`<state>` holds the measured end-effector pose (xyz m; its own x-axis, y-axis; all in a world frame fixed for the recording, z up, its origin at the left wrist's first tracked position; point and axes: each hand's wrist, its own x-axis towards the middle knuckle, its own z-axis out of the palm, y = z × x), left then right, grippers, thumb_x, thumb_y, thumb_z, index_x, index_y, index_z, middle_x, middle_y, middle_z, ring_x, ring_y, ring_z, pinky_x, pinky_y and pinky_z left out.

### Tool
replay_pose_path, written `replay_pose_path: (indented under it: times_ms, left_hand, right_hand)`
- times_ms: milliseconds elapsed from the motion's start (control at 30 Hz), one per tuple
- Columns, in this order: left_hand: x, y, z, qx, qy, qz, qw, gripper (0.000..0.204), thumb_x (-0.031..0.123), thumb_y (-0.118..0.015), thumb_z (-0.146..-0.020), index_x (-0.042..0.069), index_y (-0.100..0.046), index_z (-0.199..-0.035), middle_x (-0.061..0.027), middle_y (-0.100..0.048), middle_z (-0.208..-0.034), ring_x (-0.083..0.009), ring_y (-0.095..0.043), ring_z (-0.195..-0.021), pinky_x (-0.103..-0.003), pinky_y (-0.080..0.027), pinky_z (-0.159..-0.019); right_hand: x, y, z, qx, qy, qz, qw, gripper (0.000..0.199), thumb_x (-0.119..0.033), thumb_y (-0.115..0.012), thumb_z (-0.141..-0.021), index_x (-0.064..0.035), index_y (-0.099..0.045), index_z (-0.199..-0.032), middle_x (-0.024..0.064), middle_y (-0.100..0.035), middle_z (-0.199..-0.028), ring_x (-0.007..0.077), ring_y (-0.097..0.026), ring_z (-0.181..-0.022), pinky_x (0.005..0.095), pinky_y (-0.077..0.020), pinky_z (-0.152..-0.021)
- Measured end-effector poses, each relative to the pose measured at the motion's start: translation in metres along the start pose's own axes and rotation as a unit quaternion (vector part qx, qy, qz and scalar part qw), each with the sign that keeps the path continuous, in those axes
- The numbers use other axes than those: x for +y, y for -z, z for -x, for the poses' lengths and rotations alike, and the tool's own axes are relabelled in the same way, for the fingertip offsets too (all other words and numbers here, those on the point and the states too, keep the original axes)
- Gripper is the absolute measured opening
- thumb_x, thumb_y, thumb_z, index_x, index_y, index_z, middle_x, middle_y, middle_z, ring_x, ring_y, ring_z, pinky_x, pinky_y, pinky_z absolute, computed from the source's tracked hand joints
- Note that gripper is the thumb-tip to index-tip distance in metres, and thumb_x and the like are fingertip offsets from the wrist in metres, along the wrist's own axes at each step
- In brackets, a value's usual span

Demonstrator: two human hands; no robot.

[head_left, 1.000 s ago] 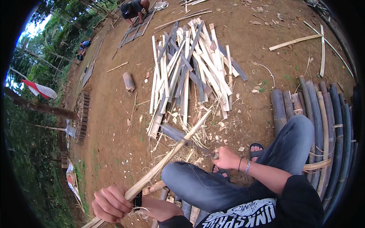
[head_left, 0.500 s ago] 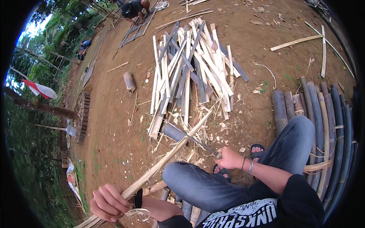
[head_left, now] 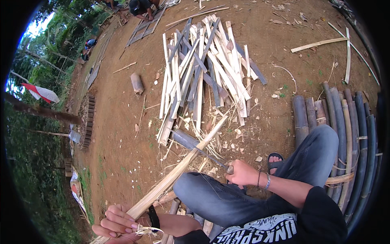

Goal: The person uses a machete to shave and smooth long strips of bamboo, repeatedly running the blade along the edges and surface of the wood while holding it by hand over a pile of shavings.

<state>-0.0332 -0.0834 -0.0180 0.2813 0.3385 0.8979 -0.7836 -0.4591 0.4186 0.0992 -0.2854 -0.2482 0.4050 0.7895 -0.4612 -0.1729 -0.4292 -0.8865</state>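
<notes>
My left hand [head_left: 116,224], low on the left, is closed around a long pale bamboo strip [head_left: 164,181]. The strip slants up to the right, its far end over the ground beyond my left knee. Thin curled shavings [head_left: 145,230] hang at my left fingers. My right hand [head_left: 243,173] grips the short handle of a knife [head_left: 230,168], whose narrow blade runs up-left and meets the strip. The strip hides part of the blade. Near that crossing lies a dark bamboo section [head_left: 185,140].
Ahead lies a pile of split bamboo strips [head_left: 199,73], with shavings scattered at its near end. Bundled dark bamboo poles [head_left: 361,138] lie to my right. A short bamboo log [head_left: 137,83] rests on the dirt at left. Another person [head_left: 140,9] crouches over a slatted frame.
My left hand has lowered slightly, and the strip has turned so that more of its broad face shows. My right hand and the knife have shifted a little down and left.
</notes>
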Motion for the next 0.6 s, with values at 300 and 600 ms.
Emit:
replay_pose_path:
  times_ms: [300, 600]
  left_hand:
    - [-0.004, -0.01, 0.001, 0.017, 0.003, 0.044, 0.999, 0.038, 0.041, -0.052, -0.096, 0.011, -0.038, -0.078, 0.0027, -0.04, -0.052, -0.0075, -0.043, -0.039, -0.018, -0.035, -0.041]
    - [-0.005, -0.008, 0.003, 0.051, 0.008, 0.0, 0.999, 0.039, 0.042, -0.051, -0.097, 0.011, -0.038, -0.078, 0.0016, -0.04, -0.053, -0.0075, -0.043, -0.04, -0.018, -0.036, -0.042]
  right_hand:
    - [0.026, -0.017, -0.005, 0.127, 0.213, 0.101, 0.964, 0.024, -0.01, -0.057, -0.081, 0.0069, -0.057, -0.064, 0.018, -0.06, -0.052, 0.0261, -0.062, -0.042, 0.0352, -0.0522, -0.041]
    - [0.034, -0.007, -0.02, 0.09, 0.062, 0.096, 0.989, 0.026, -0.017, -0.062, -0.077, 0.0072, -0.061, -0.068, 0.0199, -0.06, -0.053, 0.0305, -0.066, -0.053, 0.038, -0.0549, -0.057]
